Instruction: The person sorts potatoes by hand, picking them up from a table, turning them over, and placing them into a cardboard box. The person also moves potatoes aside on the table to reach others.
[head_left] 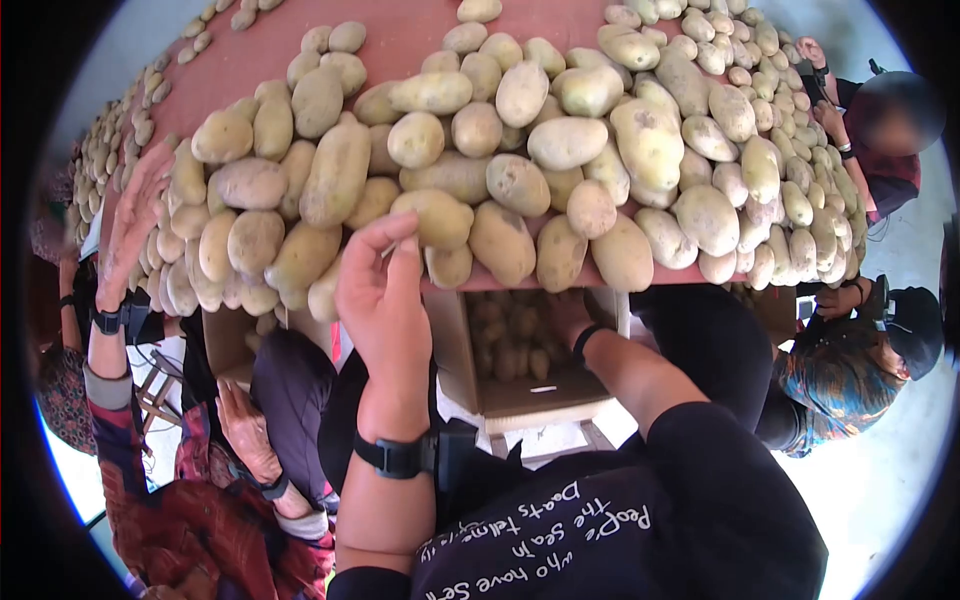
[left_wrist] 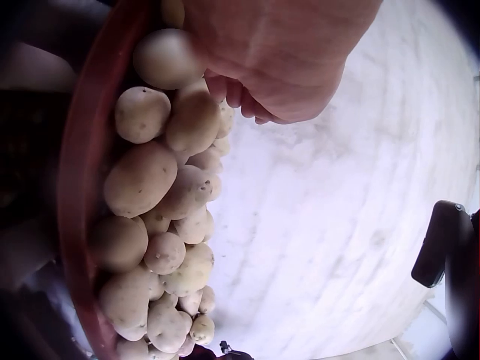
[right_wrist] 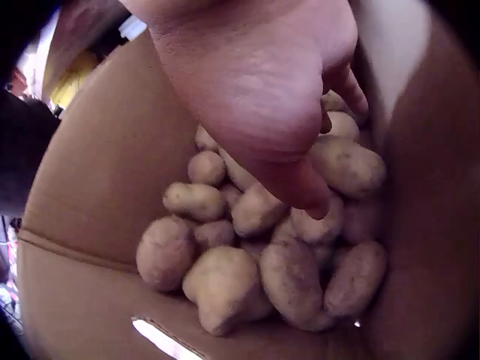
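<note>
My left hand [head_left: 388,300] is raised at the table's near edge with its fingers loosely bent. Its fingertips overlap the left end of a yellowish potato [head_left: 440,220] on the pile. The left wrist view has this hand [left_wrist: 281,56] above the row of potatoes [left_wrist: 141,180], with nothing visible in its grasp. Below the table edge, my right hand [head_left: 570,318] reaches into a cardboard box [head_left: 458,370]. In the right wrist view that hand [right_wrist: 259,97] points down, thumb extended, over the potatoes [right_wrist: 225,285] in the box; some fingers are hidden behind the palm.
Potatoes are heaped along the reddish table [head_left: 270,45] right up to its edge. Another cardboard box [head_left: 228,345] stands to the left. A person in a patterned red top [head_left: 210,530] sits close on my left, one hand [head_left: 135,220] at the pile. Other people are at the right.
</note>
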